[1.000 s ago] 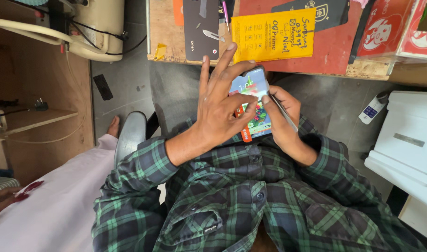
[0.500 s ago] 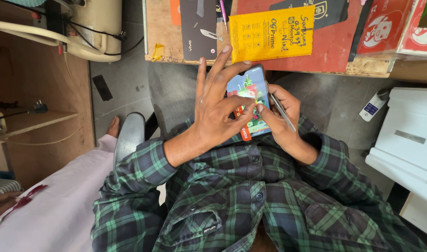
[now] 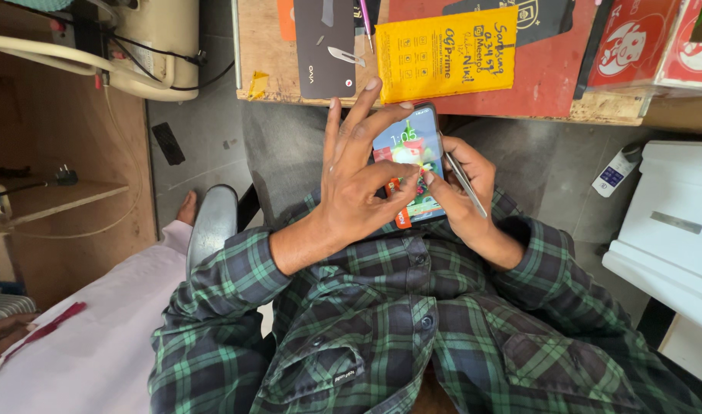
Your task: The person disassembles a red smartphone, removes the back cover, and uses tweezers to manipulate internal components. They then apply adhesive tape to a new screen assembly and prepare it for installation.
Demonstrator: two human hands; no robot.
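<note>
A smartphone (image 3: 409, 146) with a lit colourful screen is held over my lap, just below the edge of a wooden workbench (image 3: 267, 54). My left hand (image 3: 359, 180) spreads over the phone's left side, its thumb and fingers pressing on the screen. My right hand (image 3: 462, 188) grips the phone's right edge and also holds thin metal tweezers (image 3: 464, 178) along it. My thumbs meet near the middle of the screen. Both arms wear a green plaid shirt.
On the bench lie a yellow packet (image 3: 447, 54), a dark flat packet (image 3: 324, 46), red boxes (image 3: 657, 42) and a red mat. A white box (image 3: 673, 222) stands at right, a small white device (image 3: 615, 170) beside it. Another person in white (image 3: 98, 337) sits at left.
The phone and both hands have shifted slightly up and left toward the bench edge. My grip is unchanged.
</note>
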